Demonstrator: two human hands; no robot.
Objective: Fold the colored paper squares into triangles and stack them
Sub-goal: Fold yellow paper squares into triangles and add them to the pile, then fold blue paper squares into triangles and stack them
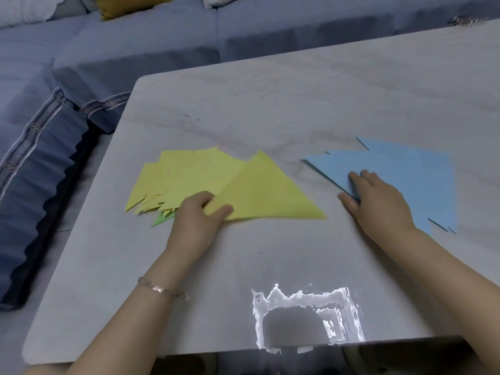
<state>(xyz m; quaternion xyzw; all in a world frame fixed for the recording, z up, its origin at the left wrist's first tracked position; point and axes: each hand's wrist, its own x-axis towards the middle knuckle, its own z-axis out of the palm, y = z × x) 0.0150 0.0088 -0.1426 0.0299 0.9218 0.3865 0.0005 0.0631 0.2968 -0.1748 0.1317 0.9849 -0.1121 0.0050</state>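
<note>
Blue sofa (40, 158) runs along the left and far side, with a mustard cushion (130, 4) at the top edge. Pale marbled table (270, 98) sits in front of it.

Left on the table: yellow pile (176, 177) of folded sheets, loosely fanned, corners sticking out at the near-left. Edges look jagged in the view, so I can't count the layers. A green sheet (162, 219) pokes out from under the pile's near edge.

Left hand (197, 215) is at the pile's near-right side, bracelet (162, 289) on the wrist. It pinches the near-left corner of the yellow triangle (267, 193), thumb on top of the paper, fingers (205, 198) curled at the corner. The triangle lies flat, apex pointing away and long edge nearest the person. Its left part overlaps the pile; the rest lies on bare table to the right.

A gap of bare table separates the triangle from the blue stack (422, 180) on the right. Right hand (378, 201) rests palm down on the stack's near-left part. Its fingers (359, 175) are straight and spread flat on the blue paper, gripping nothing. The thumb is out to the left, at the paper's edge and touching the table.

Bright glare patch (305, 318) on the table's near edge, between the two forearms.
</note>
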